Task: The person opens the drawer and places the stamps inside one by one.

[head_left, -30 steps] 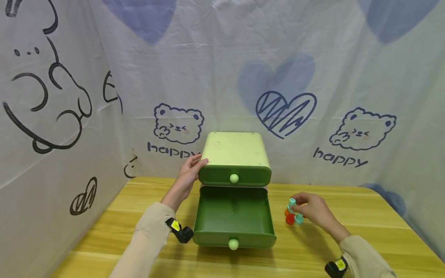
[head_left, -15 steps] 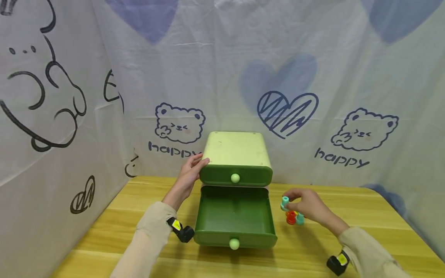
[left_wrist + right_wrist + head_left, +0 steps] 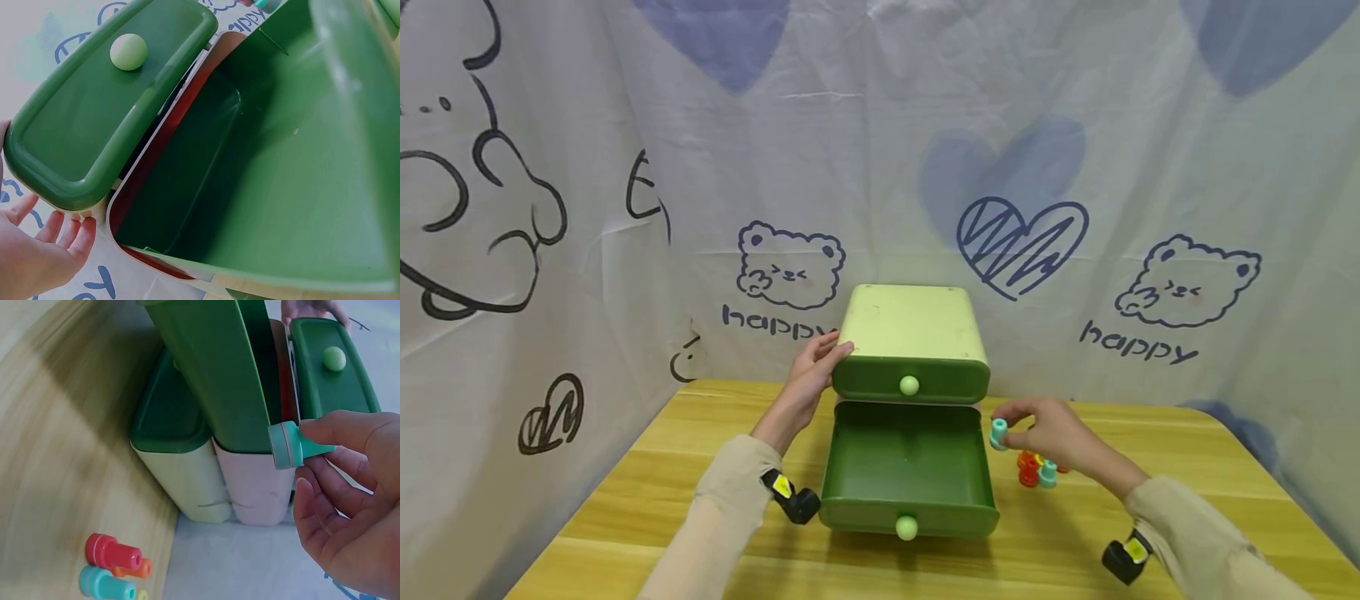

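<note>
A drawer cabinet with a cream top and green fronts stands on the table, its pulled-out drawer bare inside. My left hand rests on the cabinet's upper left side, thumb near the top edge; the left wrist view shows its fingertips touching the casing below the closed top drawer. Beside the pulled-out drawer's right edge, my right hand pinches a teal toy stamp by its narrow end, above the table. Other stamps, including a red stamp and a second teal one, lie grouped below that hand.
The wooden table runs under everything. A patterned cloth hangs close behind the cabinet and along the left side. In the right wrist view, another closed green drawer front shows beneath the pulled-out drawer.
My right hand has lifted the teal stamp off the group and carried it left, towards the pulled-out drawer. My left hand stays on the cabinet.
</note>
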Action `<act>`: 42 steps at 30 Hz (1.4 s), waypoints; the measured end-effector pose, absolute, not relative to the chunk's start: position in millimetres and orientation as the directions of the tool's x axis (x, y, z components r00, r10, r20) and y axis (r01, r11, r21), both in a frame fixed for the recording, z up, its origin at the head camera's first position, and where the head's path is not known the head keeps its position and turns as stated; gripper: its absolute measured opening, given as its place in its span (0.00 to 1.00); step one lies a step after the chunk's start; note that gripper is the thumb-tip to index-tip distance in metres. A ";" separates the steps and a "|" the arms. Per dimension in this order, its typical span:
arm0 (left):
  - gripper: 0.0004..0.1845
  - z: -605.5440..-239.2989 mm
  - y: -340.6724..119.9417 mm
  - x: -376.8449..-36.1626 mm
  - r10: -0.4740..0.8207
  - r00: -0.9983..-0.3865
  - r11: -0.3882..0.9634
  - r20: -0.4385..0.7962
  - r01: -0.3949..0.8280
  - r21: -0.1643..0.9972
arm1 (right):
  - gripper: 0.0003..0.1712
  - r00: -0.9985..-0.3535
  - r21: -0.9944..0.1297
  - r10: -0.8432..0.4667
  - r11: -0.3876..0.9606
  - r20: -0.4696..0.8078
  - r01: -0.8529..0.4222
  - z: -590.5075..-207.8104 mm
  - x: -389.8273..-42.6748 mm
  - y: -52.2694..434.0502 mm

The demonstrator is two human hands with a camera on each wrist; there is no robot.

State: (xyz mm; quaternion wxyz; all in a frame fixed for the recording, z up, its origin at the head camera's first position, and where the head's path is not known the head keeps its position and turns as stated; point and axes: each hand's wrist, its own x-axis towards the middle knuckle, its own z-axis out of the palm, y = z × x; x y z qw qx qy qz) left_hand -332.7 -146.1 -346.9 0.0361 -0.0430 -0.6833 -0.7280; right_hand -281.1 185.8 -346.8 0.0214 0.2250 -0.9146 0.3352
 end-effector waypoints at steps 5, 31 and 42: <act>0.34 -347.1 -146.3 -332.8 0.005 -0.993 -0.062 0.114 0.113 0.992 | 0.12 -0.876 -0.608 -0.447 0.650 0.180 -0.457 -342.3 -282.6 178.6; 0.34 -347.7 -146.7 -332.2 -0.001 -0.994 -0.068 0.113 0.113 0.991 | 0.10 -0.750 -0.785 -0.660 0.490 -0.051 -0.378 -340.4 -296.5 127.0; 0.34 -348.4 -146.5 -331.0 -0.006 -0.992 -0.051 0.130 0.130 0.990 | 0.11 -0.748 -0.813 -0.658 0.479 -0.084 -0.330 -355.5 -303.0 107.8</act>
